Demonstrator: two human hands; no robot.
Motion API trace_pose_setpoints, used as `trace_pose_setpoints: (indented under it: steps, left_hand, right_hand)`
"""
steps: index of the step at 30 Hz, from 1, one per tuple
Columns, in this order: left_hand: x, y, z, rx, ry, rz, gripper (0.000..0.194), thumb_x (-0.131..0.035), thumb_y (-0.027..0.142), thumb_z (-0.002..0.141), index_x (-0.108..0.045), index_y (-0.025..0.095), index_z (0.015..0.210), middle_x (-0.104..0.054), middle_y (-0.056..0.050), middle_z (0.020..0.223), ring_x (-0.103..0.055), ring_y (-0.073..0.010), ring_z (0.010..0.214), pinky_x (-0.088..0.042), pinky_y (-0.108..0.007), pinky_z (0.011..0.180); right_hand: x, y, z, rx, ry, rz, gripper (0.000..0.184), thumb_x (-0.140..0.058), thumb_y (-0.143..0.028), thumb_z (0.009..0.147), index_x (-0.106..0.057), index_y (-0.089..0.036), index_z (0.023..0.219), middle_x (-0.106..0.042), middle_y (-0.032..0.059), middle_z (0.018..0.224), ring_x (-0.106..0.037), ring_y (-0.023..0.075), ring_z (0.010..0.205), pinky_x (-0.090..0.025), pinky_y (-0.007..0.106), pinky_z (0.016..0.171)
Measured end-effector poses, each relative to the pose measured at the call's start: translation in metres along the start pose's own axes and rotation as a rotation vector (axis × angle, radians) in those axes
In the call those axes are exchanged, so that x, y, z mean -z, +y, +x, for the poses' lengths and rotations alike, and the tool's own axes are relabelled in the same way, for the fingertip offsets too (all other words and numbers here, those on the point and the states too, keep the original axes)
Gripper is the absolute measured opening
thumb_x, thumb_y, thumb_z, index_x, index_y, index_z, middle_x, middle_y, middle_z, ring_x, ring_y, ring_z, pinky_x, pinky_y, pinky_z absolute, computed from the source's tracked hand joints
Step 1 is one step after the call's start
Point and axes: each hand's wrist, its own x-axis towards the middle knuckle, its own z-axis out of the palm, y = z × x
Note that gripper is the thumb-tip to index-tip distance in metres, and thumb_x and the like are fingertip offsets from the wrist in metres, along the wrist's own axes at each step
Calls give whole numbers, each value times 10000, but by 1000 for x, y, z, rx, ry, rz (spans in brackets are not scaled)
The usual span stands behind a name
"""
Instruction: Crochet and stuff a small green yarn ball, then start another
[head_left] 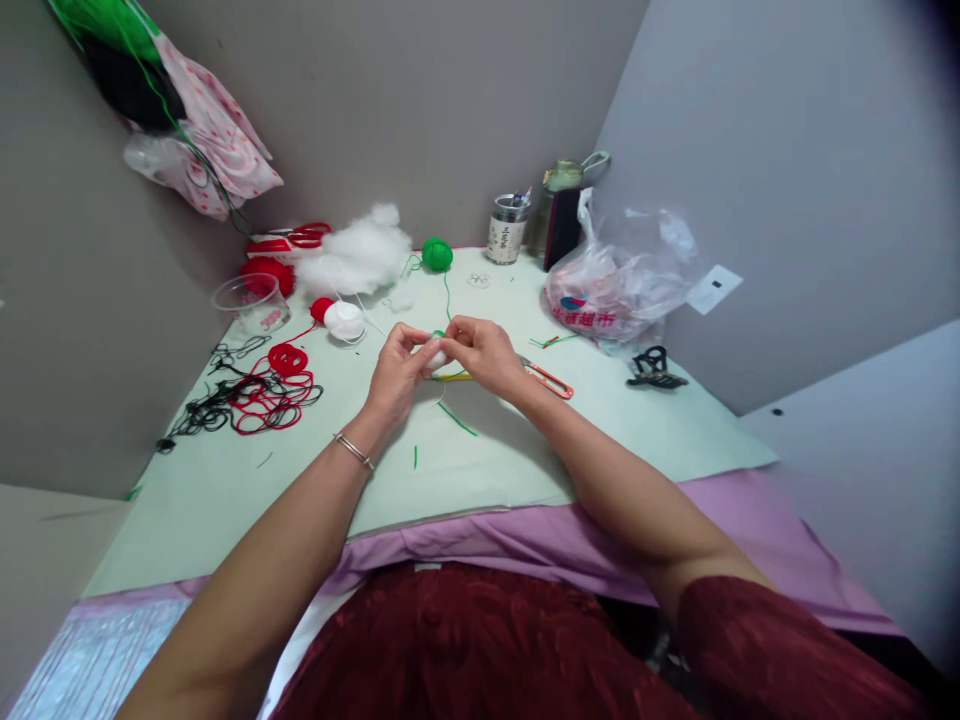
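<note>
Near the middle of the table, my left hand [399, 368] and my right hand [482, 352] meet with fingers pinched on a small green and white yarn piece [437, 358]. My fingers cover much of it. A yellow-handled tool, perhaps a crochet hook [454, 377], shows just below the fingers; whether a hand holds it I cannot tell. Green yarn runs from the piece back to a green yarn ball [437, 254]. White yarn trails toward a white yarn ball [345, 322] on the left. Orange thread snips [547, 378] lie beside my right wrist.
Tangled red and black yarn [274, 390] lies left, near a clear plastic cup [255, 305]. White stuffing [356, 252], red-handled scissors [309, 235] and a pen tin [508, 230] stand at the back. A plastic bag [619, 275] and a black hair claw [655, 369] are on the right.
</note>
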Motion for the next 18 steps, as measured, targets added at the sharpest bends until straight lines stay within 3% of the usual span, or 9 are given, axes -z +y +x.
trace_pose_setpoints:
  steps: [8,14,18]
  left_hand:
    - [6,-5,7,-15,66,70,440,-912,380,654,-537,216,815,-628,28,822,-662,-141,732,-574,-280,676]
    - [7,-9,6,-95,203,140,286,-812,199,651,-546,210,757,-555,48,753,-542,-110,675,-452,-211,577]
    - [7,-6,5,-81,222,118,243,-743,206,684,-513,218,758,-530,52,737,-535,-111,650,-462,-223,571]
  right_hand:
    - [7,-4,-3,88,-167,66,143,-476,-293,887,-584,-205,857,-664,16,833,-555,176,791,-389,289,728]
    - [-5,-11,-8,116,-195,49,109,-508,-259,881,-567,-209,804,-576,-25,727,-489,153,705,-348,283,693]
    - [-7,-7,-5,111,-187,16,124,-586,-301,903,-584,-213,815,-499,-61,625,-438,139,640,-318,282,663]
